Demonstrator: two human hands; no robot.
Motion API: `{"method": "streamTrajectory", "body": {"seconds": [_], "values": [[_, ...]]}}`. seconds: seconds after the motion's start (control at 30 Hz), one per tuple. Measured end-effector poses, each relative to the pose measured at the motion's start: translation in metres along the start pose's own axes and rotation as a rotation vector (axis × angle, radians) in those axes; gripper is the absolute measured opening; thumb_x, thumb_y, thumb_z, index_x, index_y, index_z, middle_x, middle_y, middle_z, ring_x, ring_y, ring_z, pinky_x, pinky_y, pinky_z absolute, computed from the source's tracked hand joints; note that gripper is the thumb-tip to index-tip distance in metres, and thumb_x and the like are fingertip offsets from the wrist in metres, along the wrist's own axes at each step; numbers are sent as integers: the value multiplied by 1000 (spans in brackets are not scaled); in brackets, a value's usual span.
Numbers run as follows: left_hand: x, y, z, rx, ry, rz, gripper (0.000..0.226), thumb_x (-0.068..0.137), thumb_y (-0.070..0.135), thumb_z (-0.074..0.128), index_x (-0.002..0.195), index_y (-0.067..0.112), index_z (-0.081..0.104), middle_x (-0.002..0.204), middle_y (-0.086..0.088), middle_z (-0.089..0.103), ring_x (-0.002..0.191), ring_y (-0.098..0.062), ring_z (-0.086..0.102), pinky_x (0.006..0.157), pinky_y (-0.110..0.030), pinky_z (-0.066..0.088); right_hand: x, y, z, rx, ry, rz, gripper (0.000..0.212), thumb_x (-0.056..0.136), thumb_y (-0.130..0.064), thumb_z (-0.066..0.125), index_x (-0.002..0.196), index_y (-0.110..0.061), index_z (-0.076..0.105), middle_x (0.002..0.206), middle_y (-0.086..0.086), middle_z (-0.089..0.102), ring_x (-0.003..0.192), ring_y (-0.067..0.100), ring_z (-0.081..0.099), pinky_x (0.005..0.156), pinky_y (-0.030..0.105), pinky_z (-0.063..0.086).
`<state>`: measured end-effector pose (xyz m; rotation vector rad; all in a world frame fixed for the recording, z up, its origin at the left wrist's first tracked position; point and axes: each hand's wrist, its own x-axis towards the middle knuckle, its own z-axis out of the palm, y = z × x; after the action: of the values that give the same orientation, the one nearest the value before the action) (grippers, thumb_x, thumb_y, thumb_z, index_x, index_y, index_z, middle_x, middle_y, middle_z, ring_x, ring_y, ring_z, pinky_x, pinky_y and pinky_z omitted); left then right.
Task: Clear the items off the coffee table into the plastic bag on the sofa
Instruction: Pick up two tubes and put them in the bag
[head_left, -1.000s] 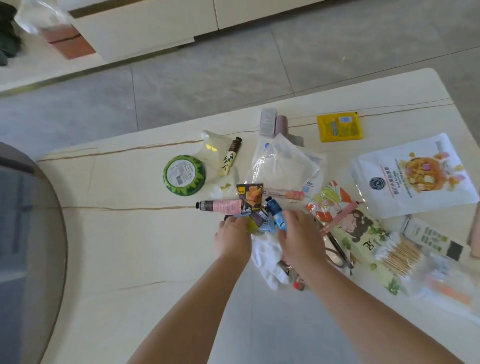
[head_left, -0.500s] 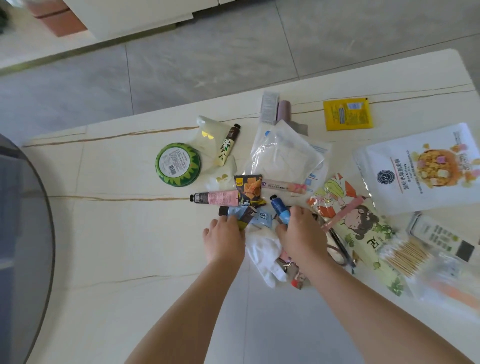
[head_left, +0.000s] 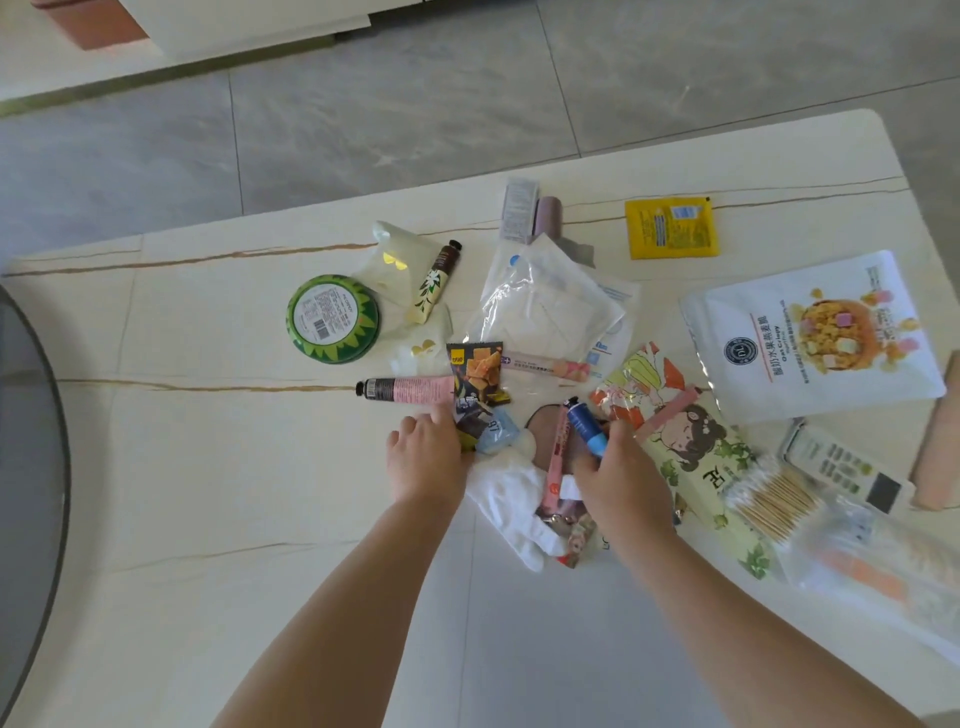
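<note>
My left hand (head_left: 426, 457) grips small snack packets (head_left: 480, 428), right hand (head_left: 621, 475) pinches the blue tube (head_left: 586, 427). Best bet: bunch everything tight over the white glove (head_left: 511, 499) before lifting, or bits slip out.

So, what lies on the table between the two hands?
In the head view, between the left hand and the right hand lie a white glove, a light blue packet and a pink stick sachet.
</note>
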<state>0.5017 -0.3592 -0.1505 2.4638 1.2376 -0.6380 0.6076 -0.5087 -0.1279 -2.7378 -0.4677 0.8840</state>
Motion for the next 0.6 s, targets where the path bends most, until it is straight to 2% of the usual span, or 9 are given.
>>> {"method": "streamTrajectory", "body": {"seconds": [0.17, 0.23, 0.33, 0.43, 0.5, 0.6], "values": [[-17, -8, 9, -77, -100, -120, 37, 87, 41, 56, 113, 15, 55, 116, -6, 57, 114, -26, 48, 92, -35, 40, -15, 20, -3, 110, -11, 82, 31, 91, -21, 52, 118, -9, 40, 81, 4, 53, 64, 20, 51, 47, 27, 33], [-24, -12, 8, -127, -130, -160, 36, 88, 40, 54, 110, 12, 58, 116, -8, 54, 112, -28, 46, 91, -35, 41, -23, 25, -7, 188, -56, 92, 28, 90, -19, 54, 114, -8, 45, 84, 5, 55, 68, 22, 54, 53, 30, 40], [-37, -14, -4, -352, -151, -243, 33, 87, 33, 57, 107, 6, 60, 113, -14, 54, 103, -32, 52, 87, -36, 45, -40, 32, -15, 344, -124, 112, 25, 87, -14, 57, 111, -9, 51, 88, 9, 64, 70, 24, 62, 63, 35, 51], [-57, -12, -26, -549, -163, -269, 27, 87, 25, 59, 106, 6, 61, 102, -14, 62, 92, -32, 59, 76, -33, 47, -67, 32, -33, 525, -160, 160, 18, 88, -8, 55, 104, -17, 52, 80, 6, 65, 64, 18, 63, 66, 37, 56], [-74, -8, -45, -655, -168, -278, 21, 87, 22, 59, 104, 9, 60, 88, -9, 62, 81, -27, 58, 72, -31, 46, -88, 30, -49, 648, -177, 202, 20, 90, -7, 54, 105, -20, 51, 80, 6, 65, 69, 19, 66, 65, 35, 58], [-104, 5, -73, -868, -235, -274, 18, 87, 19, 58, 103, 13, 61, 77, -1, 58, 69, -16, 52, 67, -28, 45, -119, 31, -72, 770, -163, 258, 15, 90, -13, 58, 105, -14, 55, 79, 5, 66, 65, 13, 66, 54, 23, 53]]}}
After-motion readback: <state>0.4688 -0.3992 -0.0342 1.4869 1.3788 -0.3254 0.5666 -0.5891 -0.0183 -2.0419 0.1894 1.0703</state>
